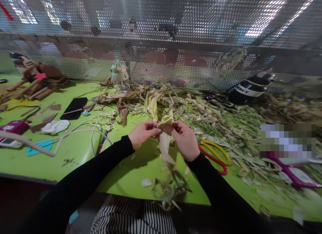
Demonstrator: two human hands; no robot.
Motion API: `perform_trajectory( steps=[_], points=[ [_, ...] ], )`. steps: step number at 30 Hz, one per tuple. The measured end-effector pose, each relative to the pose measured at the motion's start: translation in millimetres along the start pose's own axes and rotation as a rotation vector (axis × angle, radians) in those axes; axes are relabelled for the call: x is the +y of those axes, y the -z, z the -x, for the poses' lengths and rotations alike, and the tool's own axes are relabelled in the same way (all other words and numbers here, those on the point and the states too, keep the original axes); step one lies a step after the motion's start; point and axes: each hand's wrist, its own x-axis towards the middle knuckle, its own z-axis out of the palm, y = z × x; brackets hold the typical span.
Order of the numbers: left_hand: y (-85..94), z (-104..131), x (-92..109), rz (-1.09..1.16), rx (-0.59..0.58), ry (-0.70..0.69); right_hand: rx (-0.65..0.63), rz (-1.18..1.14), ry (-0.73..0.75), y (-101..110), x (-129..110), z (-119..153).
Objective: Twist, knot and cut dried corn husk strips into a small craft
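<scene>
Pinched between both my hands is a pale dried corn husk [164, 143], its long strip hanging down toward the table's near edge. My left hand [144, 132] grips its upper left side with thumb and fingers. On the other side, my right hand [185, 139] holds the folded top of the husk. Just right of that hand lies a pair of scissors [216, 153] with red and yellow handles, blades partly hidden. Curled husk scraps [171, 190] lie at the near edge below. Behind my hands a yellowish husk piece [153, 105] rests on the pile.
Shredded husks [221, 123] spread across the back and right of the green table [125, 173]. A clear bottle [120, 76] and a black bottle [249, 90] stand behind. At left are a phone [74, 108], a white cable [60, 143], and a magenta device [16, 128].
</scene>
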Motion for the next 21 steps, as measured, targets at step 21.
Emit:
perform_trajectory(
  steps=[21],
  points=[
    [-9.3, 7, -12, 0.046, -0.109, 0.190, 0.090, 0.223, 0.149, 2, -1, 1]
  ],
)
